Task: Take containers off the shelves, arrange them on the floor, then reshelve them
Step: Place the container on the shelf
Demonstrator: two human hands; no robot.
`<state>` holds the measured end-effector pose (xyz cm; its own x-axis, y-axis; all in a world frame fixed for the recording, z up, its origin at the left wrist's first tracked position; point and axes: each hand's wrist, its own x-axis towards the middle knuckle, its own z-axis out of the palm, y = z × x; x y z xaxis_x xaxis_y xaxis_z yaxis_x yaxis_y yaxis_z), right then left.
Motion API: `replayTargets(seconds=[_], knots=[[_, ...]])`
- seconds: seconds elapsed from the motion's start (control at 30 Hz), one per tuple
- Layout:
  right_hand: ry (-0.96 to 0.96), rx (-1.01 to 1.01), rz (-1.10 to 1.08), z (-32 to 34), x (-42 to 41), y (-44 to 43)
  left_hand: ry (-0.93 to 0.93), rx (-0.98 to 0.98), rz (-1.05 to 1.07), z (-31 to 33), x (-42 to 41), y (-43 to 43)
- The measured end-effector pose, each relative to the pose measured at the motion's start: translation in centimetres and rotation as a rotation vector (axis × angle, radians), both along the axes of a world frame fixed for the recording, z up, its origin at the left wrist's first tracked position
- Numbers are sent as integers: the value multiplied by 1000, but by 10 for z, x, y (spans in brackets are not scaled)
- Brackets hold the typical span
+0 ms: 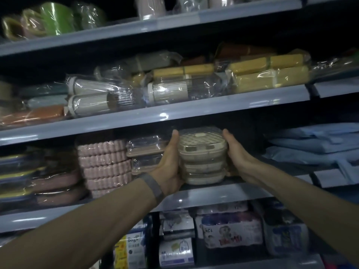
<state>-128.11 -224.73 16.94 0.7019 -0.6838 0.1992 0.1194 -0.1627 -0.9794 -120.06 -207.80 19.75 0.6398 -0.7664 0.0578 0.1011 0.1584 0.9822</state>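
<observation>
Right of the pink scalloped stack (103, 167), the wrapped stack of containers (203, 158) stood upright on the shelf (223, 191), squarely between left hand (171, 160) and right hand (238, 152), both equally near, thumbs straight, fingers wrapped behind, tips hidden.

Grey shelves (194, 111) stand tiered in dim light.

Blue wrapped packs (314, 146) lie above printed packets (231, 231).
</observation>
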Motion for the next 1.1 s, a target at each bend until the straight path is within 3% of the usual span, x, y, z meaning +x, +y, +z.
replayTargets(seconds=[0.33,0.47,0.6,0.73,1.1], knots=[[388,14,-66,18,13,-22,116,181,94,10,11,-30],[122,17,-51,20,22,-21,93,218,103,9,1,-25],[17,50,-51,12,24,-11,77,113,101,-3,10,-22],[-69,6,-93,-4,21,-12,-105,49,107,-30,24,-22],[-71,-119,-181,-37,4,-5,-331,-24,112,-67,43,-19]])
